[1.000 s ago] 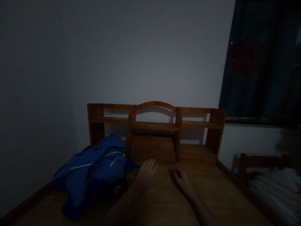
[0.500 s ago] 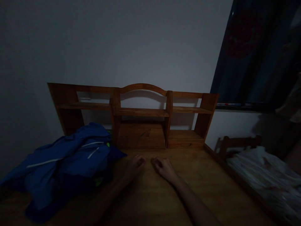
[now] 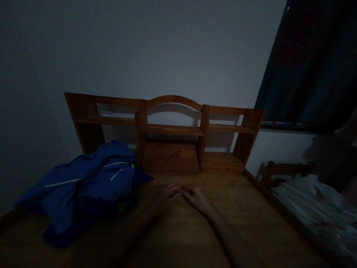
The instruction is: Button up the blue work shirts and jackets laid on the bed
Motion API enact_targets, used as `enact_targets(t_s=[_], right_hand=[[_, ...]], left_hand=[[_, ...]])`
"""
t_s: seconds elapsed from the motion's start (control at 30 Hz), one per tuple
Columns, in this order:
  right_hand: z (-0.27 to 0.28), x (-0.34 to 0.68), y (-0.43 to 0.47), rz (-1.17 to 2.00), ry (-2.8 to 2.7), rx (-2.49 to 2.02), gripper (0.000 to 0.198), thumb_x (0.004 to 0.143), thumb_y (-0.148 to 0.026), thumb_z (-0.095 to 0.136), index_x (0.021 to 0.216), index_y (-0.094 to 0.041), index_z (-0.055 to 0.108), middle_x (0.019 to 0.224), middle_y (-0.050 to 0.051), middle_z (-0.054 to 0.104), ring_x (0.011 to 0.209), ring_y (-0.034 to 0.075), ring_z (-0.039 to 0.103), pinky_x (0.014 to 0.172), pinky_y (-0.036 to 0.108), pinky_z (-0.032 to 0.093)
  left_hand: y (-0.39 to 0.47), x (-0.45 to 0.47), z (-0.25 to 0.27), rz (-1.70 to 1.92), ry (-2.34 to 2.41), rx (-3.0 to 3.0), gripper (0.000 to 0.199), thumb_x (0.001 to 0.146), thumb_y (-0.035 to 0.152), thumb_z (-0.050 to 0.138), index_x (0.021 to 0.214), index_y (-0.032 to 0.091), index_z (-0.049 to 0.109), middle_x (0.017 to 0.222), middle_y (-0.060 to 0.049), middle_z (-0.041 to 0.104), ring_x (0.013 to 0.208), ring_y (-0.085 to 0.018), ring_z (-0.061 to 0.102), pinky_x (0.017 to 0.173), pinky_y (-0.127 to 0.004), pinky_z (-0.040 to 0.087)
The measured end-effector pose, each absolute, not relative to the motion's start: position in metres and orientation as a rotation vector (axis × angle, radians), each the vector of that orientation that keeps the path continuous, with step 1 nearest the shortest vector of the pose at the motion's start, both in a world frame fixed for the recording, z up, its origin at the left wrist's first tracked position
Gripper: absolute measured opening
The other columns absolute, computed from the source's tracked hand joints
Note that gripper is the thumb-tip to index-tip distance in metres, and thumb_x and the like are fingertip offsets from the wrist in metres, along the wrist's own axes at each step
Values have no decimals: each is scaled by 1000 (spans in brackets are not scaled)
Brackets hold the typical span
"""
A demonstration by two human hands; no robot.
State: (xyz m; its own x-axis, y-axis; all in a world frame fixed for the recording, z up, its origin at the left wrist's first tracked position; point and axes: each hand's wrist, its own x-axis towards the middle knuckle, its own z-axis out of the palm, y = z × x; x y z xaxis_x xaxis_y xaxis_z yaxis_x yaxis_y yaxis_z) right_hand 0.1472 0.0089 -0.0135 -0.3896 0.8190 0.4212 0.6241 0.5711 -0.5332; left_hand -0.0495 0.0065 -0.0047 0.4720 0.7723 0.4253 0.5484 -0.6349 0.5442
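Note:
Over the middle of the wooden desk [image 3: 237,219], my left hand [image 3: 169,194] and my right hand [image 3: 196,197] meet with their fingertips touching or nearly so. Both have curled fingers, closed in a pinch. Whatever lies between the fingertips, if anything, is too small and dark to make out. A heaped blue jacket [image 3: 92,182] with pale stripes and some bright green bits lies on the desk, left of my left hand.
Behind the hands stands a wooden shelf unit [image 3: 171,130] with a small drawer [image 3: 222,169] at its lower right. Past the desk's right edge are a wooden chair [image 3: 290,168] and a whitish plastic-looking heap [image 3: 315,204]. A dark curtained window [image 3: 304,74] is at upper right.
My two hands have come together from a small gap apart, the left one moving right. The view has shifted a little; the jacket lies as before.

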Motion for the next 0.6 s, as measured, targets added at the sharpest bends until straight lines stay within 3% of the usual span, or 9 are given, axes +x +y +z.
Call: enact_targets(t_s=[0.6], right_hand=[[-12,148,7,363,-2152,-1151,40,90,-48,44,76,-18,66,66,1,65,60,13,58,59,21,35]], left_hand=[[4,-49,-6,966,1124,2493,24,92,30,41,93,20,62,94,-2,63,91,-14,58,84,-26,44]])
